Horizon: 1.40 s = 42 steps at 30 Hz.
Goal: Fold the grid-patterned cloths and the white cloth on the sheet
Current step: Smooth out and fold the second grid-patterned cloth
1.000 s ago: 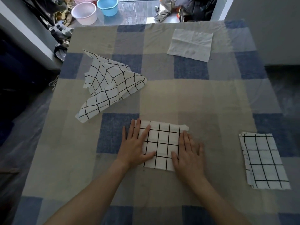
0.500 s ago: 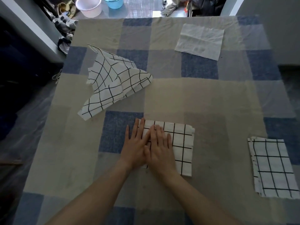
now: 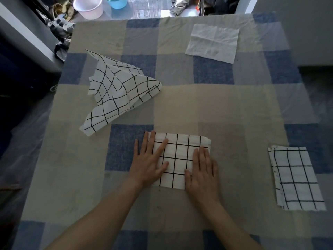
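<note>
palms (image 3: 150,165) (image 3: 202,170) flat on folded grid cloth (image 3: 180,156).

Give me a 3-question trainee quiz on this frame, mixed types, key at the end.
1. True or false: both hands lie flat on the folded grid cloth in the middle.
2. Which cloth is crumpled, not folded? A) the grid cloth at right B) the grid cloth at left C) the white cloth
3. Fill in: the white cloth lies at the far ____ of the sheet.

Key: 1 true: left hand and right hand press it. 2 B. 3 right.
</note>
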Available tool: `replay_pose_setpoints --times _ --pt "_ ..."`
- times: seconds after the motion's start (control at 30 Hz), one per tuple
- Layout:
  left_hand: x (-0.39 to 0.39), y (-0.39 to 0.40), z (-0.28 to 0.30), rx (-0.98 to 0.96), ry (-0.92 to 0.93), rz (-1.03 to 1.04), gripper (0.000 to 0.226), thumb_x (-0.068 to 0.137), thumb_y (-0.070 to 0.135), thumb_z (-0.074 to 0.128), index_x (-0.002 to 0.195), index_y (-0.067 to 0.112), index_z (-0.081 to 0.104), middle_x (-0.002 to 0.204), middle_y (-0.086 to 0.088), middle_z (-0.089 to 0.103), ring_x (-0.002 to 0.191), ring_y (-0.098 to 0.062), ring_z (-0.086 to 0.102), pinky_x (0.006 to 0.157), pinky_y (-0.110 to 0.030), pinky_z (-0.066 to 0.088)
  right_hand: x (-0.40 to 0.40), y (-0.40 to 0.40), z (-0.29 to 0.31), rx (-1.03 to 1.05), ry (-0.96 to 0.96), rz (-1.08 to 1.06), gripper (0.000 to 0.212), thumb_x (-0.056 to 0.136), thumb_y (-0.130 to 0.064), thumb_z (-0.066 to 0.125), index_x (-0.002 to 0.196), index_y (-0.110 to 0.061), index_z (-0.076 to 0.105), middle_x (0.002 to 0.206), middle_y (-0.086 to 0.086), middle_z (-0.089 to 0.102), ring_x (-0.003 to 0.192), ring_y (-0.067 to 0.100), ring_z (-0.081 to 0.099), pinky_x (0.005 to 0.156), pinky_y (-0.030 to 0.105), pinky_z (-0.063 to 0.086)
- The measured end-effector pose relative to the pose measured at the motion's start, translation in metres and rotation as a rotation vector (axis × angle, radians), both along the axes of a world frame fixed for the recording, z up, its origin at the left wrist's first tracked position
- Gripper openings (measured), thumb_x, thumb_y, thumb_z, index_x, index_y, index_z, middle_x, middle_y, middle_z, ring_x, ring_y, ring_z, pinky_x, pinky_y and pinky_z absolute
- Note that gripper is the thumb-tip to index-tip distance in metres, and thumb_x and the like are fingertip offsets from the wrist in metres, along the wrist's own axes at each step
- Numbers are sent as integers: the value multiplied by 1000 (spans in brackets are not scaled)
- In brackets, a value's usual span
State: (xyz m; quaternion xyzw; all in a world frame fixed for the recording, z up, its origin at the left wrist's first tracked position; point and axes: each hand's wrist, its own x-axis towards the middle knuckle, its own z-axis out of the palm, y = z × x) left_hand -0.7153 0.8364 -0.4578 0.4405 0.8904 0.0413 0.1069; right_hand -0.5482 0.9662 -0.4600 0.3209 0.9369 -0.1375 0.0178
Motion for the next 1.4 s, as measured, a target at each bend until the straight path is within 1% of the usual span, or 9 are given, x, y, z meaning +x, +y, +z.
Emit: replay_pose_setpoints --times 0.2,0.33,0.57,0.9,1.13,1.2,1.27,1.33,1.4 --pt "-1 0 0 -9 -13 16 75 88 63 35 154 39 8 163 -8 -9 148 -28 -15 117 -58 -1 16 8 -2 43 -77 -124 69 95 -42 27 151 -3 19 159 15 16 148 27 13 118 48 11" --pt "-1 0 2 -10 -29 23 77 87 62 36 154 39 6 162 -7 -11 148 -26 -18 117 -57 -3 0 10 14 16 -6 -343 68 88 -30 35 148 0 23 155 26 17 141 41 21 115 56 19" --pt "-1 -2 0 9 -25 16 71 91 65 28 154 39 7 163 -7 -9 148 -26 -17 118 -55 -4 -68 -19 14 8 58 37 60 94 -32 34 152 -17 23 161 10 13 148 25 9 117 52 15" --pt "-2 -5 -5 32 -18 -5 71 90 60 27 154 38 5 163 -7 -10 148 -26 -18 118 -55 -3 -46 -10 0 29 -14 -56 61 94 -44 26 153 -29 18 161 -3 14 149 15 8 119 45 6" --pt "-15 -48 -3 37 -30 -105 70 93 62 24 154 37 2 163 2 -13 148 -15 -15 120 -47 -5 -44 -9 2 38 -17 -75 63 92 -45 23 152 -28 19 161 -3 14 149 15 8 118 46 4" --pt "-24 -53 4 -11 -32 -102 69 93 62 14 155 33 4 163 6 -7 149 -11 -8 121 -45 0 -44 -7 6 -13 -57 -58 66 90 -47 17 153 -30 13 162 -4 8 149 15 2 118 45 0" --pt "-32 -44 18 14 -85 -44 68 93 56 12 154 26 17 162 5 14 147 -14 13 118 -44 14 -44 -2 12 -95 -104 -28 64 93 -49 19 153 -30 7 162 -5 0 149 14 -4 118 45 -3" --pt "-40 -29 32 80 -133 58 58 98 46 24 150 21 27 152 1 32 136 -21 33 109 -46 28 -45 4 22 -142 -172 22 65 97 -46 30 153 -29 3 162 -4 -6 149 16 -8 118 46 -3" --pt "-49 -13 42 96 -185 153 54 99 40 37 147 17 31 147 -4 36 130 -26 37 104 -47 33 -46 7 36 -134 -173 32 72 93 -39 46 153 -25 9 162 3 -4 149 20 -5 118 48 1"
